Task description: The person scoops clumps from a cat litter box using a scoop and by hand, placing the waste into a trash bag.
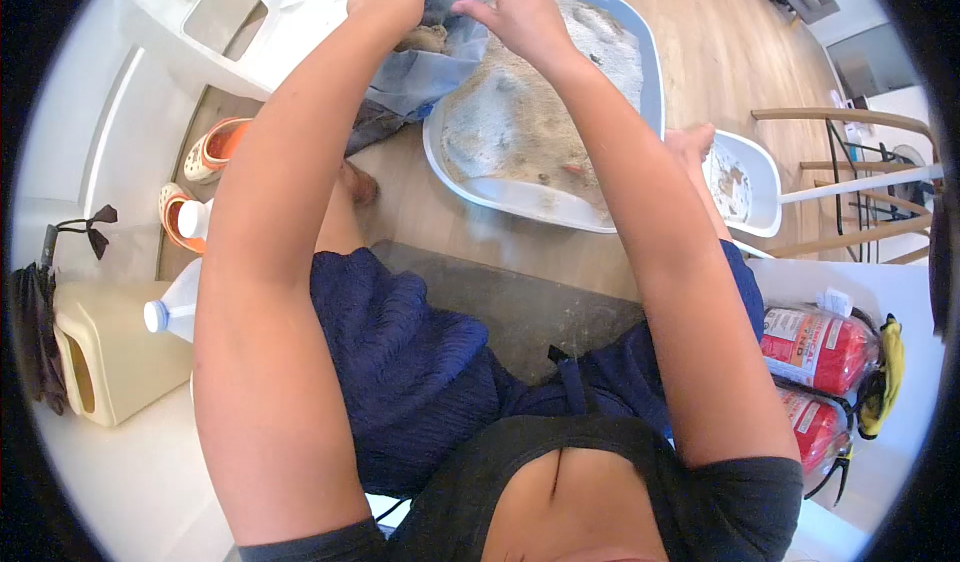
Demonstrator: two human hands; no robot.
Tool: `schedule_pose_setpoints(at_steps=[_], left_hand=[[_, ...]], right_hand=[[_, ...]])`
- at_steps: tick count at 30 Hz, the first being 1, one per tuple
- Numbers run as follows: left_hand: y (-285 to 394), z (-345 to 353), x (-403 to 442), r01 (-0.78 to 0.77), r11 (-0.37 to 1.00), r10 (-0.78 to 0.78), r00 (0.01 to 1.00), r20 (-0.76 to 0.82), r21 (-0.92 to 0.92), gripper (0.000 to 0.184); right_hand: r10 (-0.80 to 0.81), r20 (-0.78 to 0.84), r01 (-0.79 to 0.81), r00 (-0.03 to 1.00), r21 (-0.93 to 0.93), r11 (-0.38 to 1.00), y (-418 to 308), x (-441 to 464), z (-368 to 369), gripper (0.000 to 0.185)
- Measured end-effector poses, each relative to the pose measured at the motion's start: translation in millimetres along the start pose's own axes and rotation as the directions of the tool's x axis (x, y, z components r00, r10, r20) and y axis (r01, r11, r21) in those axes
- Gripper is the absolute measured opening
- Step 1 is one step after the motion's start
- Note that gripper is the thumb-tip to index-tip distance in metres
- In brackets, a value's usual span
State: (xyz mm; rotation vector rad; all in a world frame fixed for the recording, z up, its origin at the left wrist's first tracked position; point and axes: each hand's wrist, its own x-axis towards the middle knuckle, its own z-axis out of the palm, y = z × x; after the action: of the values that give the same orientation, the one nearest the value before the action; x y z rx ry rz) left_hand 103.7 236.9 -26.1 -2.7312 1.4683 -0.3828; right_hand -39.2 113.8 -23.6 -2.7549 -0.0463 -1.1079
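Observation:
My left hand (388, 2) is closed on the rim of a grey plastic bag (425, 72) near the top edge of the view. Brownish clumps show in the bag's mouth. On the right of the bag, my right hand (515, 17) has its fingers apart, the fingertips close to the bag's edge; whether they touch it I cannot tell. Below both hands lies a pale blue-grey litter box (655, 72). Beige, sandy litter (530, 112) covers its bottom unevenly, with a few dark bits in it.
A white scoop tray (765, 177) with a long handle lies right of the box by my foot. Orange-white clogs (210, 152), a white-capped jug (178, 307) and a beige bin (120, 352) stand left. Red fire extinguishers (825, 347) and wooden chair legs (850, 227) are right.

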Motion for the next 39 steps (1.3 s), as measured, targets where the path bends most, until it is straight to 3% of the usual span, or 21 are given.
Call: schedule_pose_setpoints(at_steps=[1,2,4,6,11,15,24,26,30,32,33,35,39], left_hand=[[1.5,-2.7,-1.1,0.014,1.0,-0.014,1.0,0.005,0.011,0.023],[3.4,-4.9,-3.0,0.028,0.999,-0.028,1.0,0.009,0.021,0.023],[6.6,-2.7,-3.0,0.112,0.993,-0.111,0.993,0.027,-0.031,0.023],[8.8,-0.2,-1.7,0.189,0.979,-0.186,0.981,0.046,-0.076,0.025],[8.8,5.7,1.7,0.165,0.986,-0.164,0.986,0.025,-0.028,0.025],[9.1,8.6,5.3,0.153,0.988,-0.153,0.988,0.022,-0.003,0.024],[9.2,9.1,5.4,0.164,0.986,-0.164,0.986,0.009,-0.016,0.026],[9.1,6.0,4.5,0.16,0.987,-0.159,0.986,0.044,-0.027,0.026],[8.4,13.1,7.1,0.177,0.983,-0.179,0.983,-0.043,-0.045,0.026],[9.9,4.6,7.9,0.191,0.981,-0.187,0.974,0.127,-0.019,0.026],[9.8,4.6,9.1,0.189,0.982,-0.186,0.975,0.124,-0.019,0.026],[8.8,8.9,6.5,0.185,0.982,-0.183,0.981,0.068,-0.039,0.026],[8.4,7.9,5.5,0.176,0.984,-0.174,0.981,0.083,-0.009,0.026]], right_hand=[[0.212,0.179,-0.244,0.961,0.178,0.953,1.9,-5.4,10.2,0.022],[0.208,0.188,-0.242,0.96,0.18,0.954,5.1,-15.3,16.1,0.022],[0.348,0.456,-0.344,0.819,-0.095,0.934,8.0,-38.4,17.5,0.021],[0.383,0.645,-0.338,0.662,-0.199,0.92,-0.2,-74.0,23.5,0.028],[0.22,0.634,-0.131,0.741,-0.184,0.974,-25.2,-146.3,57.6,0.046],[0.275,0.644,-0.166,0.714,-0.225,0.96,-40.4,-151.1,75.5,0.047],[0.202,0.633,0.042,0.748,-0.348,0.937,-46.0,-141.2,75.7,0.045],[0.341,0.675,-0.137,0.655,-0.337,0.931,-42.3,-139.4,79.2,0.041],[0.37,0.654,-0.273,0.66,-0.25,0.929,-29.3,-145.4,77.0,0.043],[0.463,0.611,-0.466,0.642,-0.168,0.869,-22.4,-147.4,71.9,0.045],[0.464,0.608,-0.466,0.644,-0.169,0.868,-17.5,-145.5,66.9,0.045],[0.529,0.47,-0.551,0.707,-0.104,0.828,-7.0,-144.3,56.1,0.046],[0.609,0.318,-0.62,0.727,-0.079,0.781,-5.2,-140.5,11.9,0.046]])
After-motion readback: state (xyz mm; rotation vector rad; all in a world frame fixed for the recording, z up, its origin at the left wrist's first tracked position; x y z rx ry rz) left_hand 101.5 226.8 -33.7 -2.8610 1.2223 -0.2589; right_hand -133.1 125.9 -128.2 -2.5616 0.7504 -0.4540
